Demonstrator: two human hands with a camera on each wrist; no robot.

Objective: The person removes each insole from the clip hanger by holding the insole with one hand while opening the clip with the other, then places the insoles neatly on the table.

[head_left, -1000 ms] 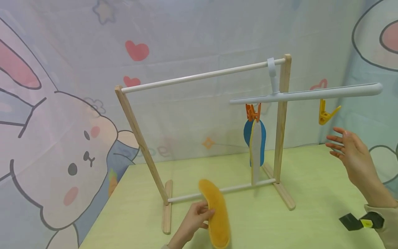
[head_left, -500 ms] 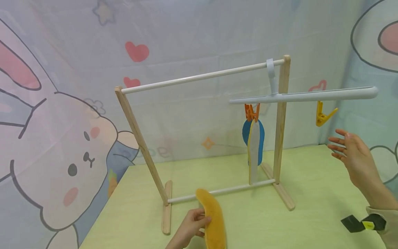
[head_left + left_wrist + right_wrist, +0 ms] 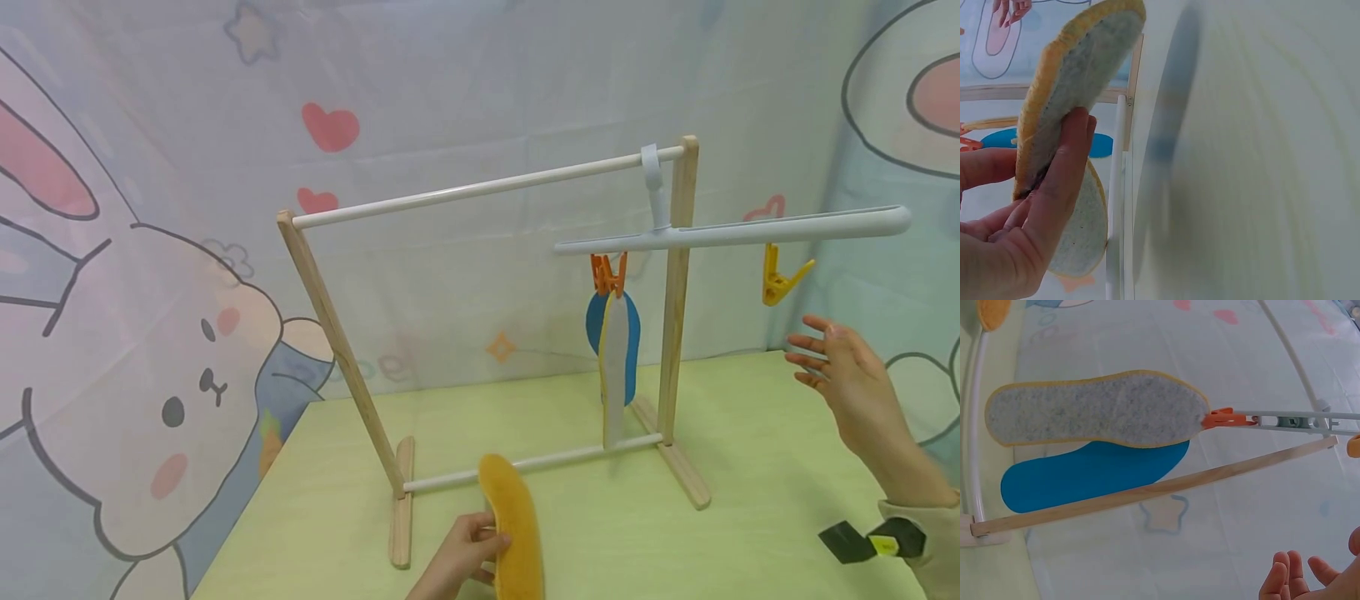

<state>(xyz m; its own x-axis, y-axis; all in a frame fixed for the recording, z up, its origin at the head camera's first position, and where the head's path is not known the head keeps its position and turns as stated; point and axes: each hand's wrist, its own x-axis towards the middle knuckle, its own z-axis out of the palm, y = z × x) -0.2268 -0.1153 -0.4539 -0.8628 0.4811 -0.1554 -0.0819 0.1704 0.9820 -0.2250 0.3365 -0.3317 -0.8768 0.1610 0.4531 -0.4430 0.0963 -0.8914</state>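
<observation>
My left hand (image 3: 467, 550) pinches a fuzzy yellow insole (image 3: 517, 529) by its side, low over the table; its grey underside (image 3: 1094, 62) faces the left wrist camera. The right hand (image 3: 855, 387) is raised at the right with fingers relaxed and apart, holding nothing. Just above its fingertips a yellow clothespin (image 3: 780, 279) hangs from the white hanger (image 3: 810, 227). At the hanger's other end, orange clothespins (image 3: 609, 273) hold a grey insole with yellow edging (image 3: 1097, 409) and a blue insole (image 3: 1085, 478) behind it.
The hanger hooks on the white top bar (image 3: 480, 190) of a wooden rack (image 3: 681, 333), near its right post. A lower white bar (image 3: 555, 459) joins the rack's feet. The rack stands on a pale green table (image 3: 300, 500), before a printed cloth backdrop (image 3: 487, 83).
My left hand has lowered slightly with the yellow insole, then shifted a little right. The right hand has barely moved. The hanger and its insoles have swayed slightly.
</observation>
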